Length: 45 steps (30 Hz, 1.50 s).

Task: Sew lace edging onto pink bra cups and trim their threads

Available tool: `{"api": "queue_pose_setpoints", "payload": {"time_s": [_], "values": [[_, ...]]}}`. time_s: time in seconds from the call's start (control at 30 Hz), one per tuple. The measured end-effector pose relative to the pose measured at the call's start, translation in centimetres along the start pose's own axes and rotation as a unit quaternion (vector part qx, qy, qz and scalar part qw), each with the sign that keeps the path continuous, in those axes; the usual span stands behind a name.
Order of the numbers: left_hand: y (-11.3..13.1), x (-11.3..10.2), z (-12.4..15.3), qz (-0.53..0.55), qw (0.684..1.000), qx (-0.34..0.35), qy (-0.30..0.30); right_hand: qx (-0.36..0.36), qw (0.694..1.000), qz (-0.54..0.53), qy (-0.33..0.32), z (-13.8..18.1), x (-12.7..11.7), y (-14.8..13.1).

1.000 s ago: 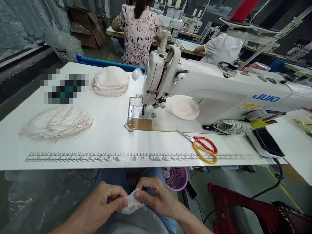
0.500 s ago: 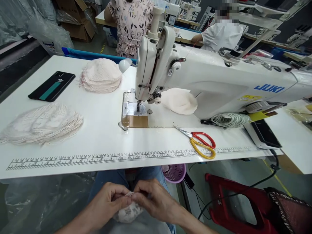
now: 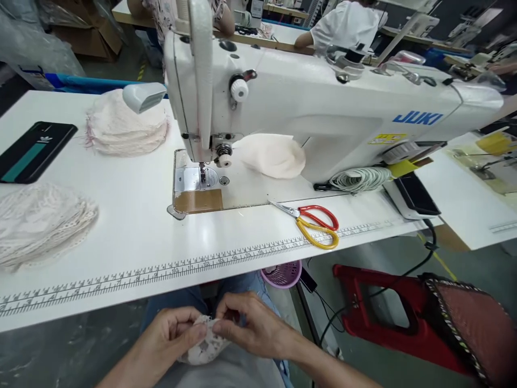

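Over my lap, below the table's front edge, my left hand (image 3: 177,334) and my right hand (image 3: 250,326) both pinch a small white lace fabric piece (image 3: 205,347). Thumbs and fingertips grip its upper edge, and the rest hangs bunched between them. On the table above stands a white sewing machine (image 3: 291,91); a cream fabric piece (image 3: 278,157) lies under its arm. Scissors (image 3: 313,223) with one red and one yellow handle rest near the table edge. Two stacks of fabric lie to the left: a lace stack (image 3: 44,223) and a pinkish stack (image 3: 125,126).
A black phone (image 3: 36,151) lies at the table's left. A printed ruler (image 3: 161,275) runs along the front edge. Below are a purple basket (image 3: 283,275) and a red stool (image 3: 388,323). A cord bundle (image 3: 359,179) sits by the machine. Two people work at tables beyond.
The view has turned right and tilted, so the table and machine appear shifted left. Both hands still hold the lace fabric piece, now slightly more spread out between them.
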<state>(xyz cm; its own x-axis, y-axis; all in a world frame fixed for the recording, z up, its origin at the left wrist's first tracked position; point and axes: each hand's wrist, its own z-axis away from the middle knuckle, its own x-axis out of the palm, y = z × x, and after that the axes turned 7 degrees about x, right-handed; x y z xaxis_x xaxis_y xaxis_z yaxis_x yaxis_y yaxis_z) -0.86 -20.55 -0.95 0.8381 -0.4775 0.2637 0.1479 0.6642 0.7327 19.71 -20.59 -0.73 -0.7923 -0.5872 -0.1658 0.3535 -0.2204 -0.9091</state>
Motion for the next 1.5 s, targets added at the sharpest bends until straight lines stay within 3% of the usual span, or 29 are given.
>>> {"api": "queue_pose_setpoints", "payload": {"time_s": [0.23, 0.3, 0.43, 0.5, 0.57, 0.63, 0.7, 0.8, 0.93, 1.03, 1.13, 1.23, 1.33, 1.5], "values": [[-0.6, 0.6, -0.8, -0.035, 0.999, -0.002, 0.025, -0.014, 0.999, 0.035, 0.007, 0.8, -0.8, 0.0], [0.2, 1.0, -0.8, -0.017, 1.0, -0.018, 0.018, -0.027, 0.997, 0.059, 0.038, 2.0, -2.6, -0.6], [1.6, 1.3, -0.7, 0.021, 0.999, -0.039, 0.025, -0.03, 0.974, 0.145, 0.172, 4.9, -8.4, -2.1], [1.9, 1.4, -0.7, 0.021, 0.999, -0.037, 0.03, -0.042, 0.928, 0.251, 0.273, 5.6, -11.5, -2.2], [2.1, 1.6, -0.7, 0.015, 0.999, -0.037, 0.031, -0.053, 0.844, 0.392, 0.363, 5.6, -14.0, -1.4], [2.3, 1.9, -0.7, 0.021, 0.999, -0.039, 0.026, -0.039, 0.776, 0.495, 0.389, 5.0, -15.8, -0.2], [2.4, 2.1, -0.6, 0.03, 0.998, -0.044, 0.025, -0.031, 0.757, 0.536, 0.373, 4.3, -16.9, 1.0], [2.5, 2.2, -0.6, 0.034, 0.998, -0.048, 0.025, -0.054, 0.777, 0.53, 0.335, 3.7, -17.9, 1.7], [2.3, 2.0, -0.6, 0.027, 0.999, -0.036, 0.026, -0.067, 0.796, 0.512, 0.317, 4.7, -17.8, 0.5], [2.1, 1.9, -0.6, 0.02, 0.999, -0.028, 0.031, -0.051, 0.821, 0.464, 0.328, 6.6, -15.5, -1.1], [2.0, 1.9, -0.8, -0.007, 0.999, -0.022, 0.042, -0.048, 0.896, 0.37, 0.241, 8.3, -11.7, -2.2], [1.7, 1.9, -0.9, -0.053, 0.998, -0.014, 0.037, -0.003, 0.934, 0.324, 0.151, 8.8, -8.3, -2.2], [1.5, 1.9, -0.9, -0.084, 0.996, 0.003, 0.033, 0.024, 0.953, 0.283, 0.103, 8.2, -6.2, -1.3], [1.9, 2.0, -0.3, -0.089, 0.995, 0.005, 0.042, 0.041, 0.96, 0.269, 0.07, 7.2, -4.9, -0.2]]}}
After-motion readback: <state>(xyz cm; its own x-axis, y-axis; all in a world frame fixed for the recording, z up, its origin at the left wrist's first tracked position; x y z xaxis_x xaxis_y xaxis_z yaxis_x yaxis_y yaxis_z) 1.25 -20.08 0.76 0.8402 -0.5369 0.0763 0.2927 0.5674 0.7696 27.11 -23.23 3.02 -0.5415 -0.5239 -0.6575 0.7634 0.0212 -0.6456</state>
